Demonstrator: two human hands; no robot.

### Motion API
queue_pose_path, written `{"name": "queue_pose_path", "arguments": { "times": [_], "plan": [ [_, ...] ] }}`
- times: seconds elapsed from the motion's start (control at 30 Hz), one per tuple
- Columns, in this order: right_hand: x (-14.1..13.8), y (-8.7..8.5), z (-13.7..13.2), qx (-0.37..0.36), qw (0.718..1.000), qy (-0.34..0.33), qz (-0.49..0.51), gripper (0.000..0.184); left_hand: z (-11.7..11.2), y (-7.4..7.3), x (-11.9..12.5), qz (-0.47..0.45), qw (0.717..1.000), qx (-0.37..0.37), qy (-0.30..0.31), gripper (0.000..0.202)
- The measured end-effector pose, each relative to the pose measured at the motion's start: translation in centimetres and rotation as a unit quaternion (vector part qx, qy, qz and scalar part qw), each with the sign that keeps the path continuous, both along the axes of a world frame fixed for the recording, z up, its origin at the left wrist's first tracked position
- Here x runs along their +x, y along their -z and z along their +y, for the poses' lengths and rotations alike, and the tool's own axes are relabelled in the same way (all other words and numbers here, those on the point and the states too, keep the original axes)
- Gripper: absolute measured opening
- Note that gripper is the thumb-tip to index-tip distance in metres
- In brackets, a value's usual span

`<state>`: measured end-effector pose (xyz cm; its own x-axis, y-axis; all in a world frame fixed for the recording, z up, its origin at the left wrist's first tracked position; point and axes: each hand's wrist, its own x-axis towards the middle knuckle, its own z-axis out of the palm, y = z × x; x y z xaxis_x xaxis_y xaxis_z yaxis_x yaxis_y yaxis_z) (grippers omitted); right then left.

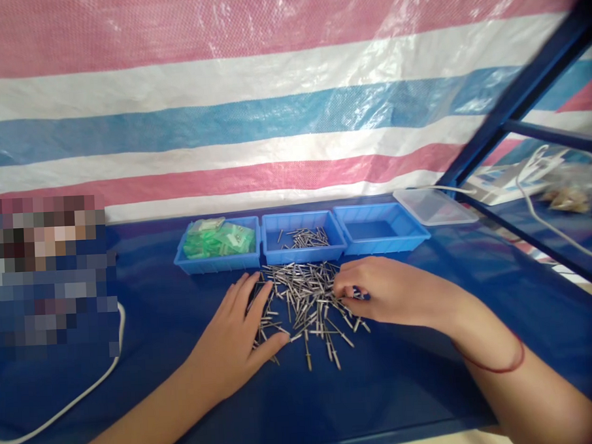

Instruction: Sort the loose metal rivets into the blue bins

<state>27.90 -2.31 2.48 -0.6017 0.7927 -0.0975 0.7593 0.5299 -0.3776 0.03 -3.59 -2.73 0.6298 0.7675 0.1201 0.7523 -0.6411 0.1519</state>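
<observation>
Silver, slender metal pins (303,292) are best parted gently — left hand (232,336) splayed loose at left, right hand (383,291) curled — though its grip we cannot tell.

striped plastic sheeting (272,121) (glossy with reflected light) behind a blue tabletop (391,381), slanted frame (521,98) at right

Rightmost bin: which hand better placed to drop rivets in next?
Probably the right hand: it's curled in front of the rightmost bin, at the right edge of the rivet pile. The left hand is spread at the pile's left edge, farther away.
</observation>
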Motion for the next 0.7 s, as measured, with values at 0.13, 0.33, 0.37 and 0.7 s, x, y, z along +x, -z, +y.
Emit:
{"name": "queue_pose_path", "arguments": {
  "times": [0.13, 0.33, 0.37, 0.7],
  "plan": [
    [0.0, 0.3, 0.4, 0.012, 1.000, 0.019, -0.003, 0.016, 0.3, 0.3, 2.5, -0.040, 0.999, 0.010, 0.004, 0.060],
    [-0.2, 0.9, 0.7, 0.035, 0.999, 0.014, 0.032, 0.012, 0.6, 0.4, 3.8, -0.066, 0.998, 0.010, 0.018, 0.055],
    [-0.3, 1.0, 0.7, 0.036, 0.999, 0.013, 0.033, 0.013, 0.6, 0.4, 3.7, -0.069, 0.997, 0.008, 0.016, 0.055],
    [-0.4, 0.9, 0.6, 0.015, 0.999, -0.009, 0.046, 0.020, 0.6, 0.4, 3.3, -0.082, 0.996, -0.001, 0.019, 0.056]
  ]
}}
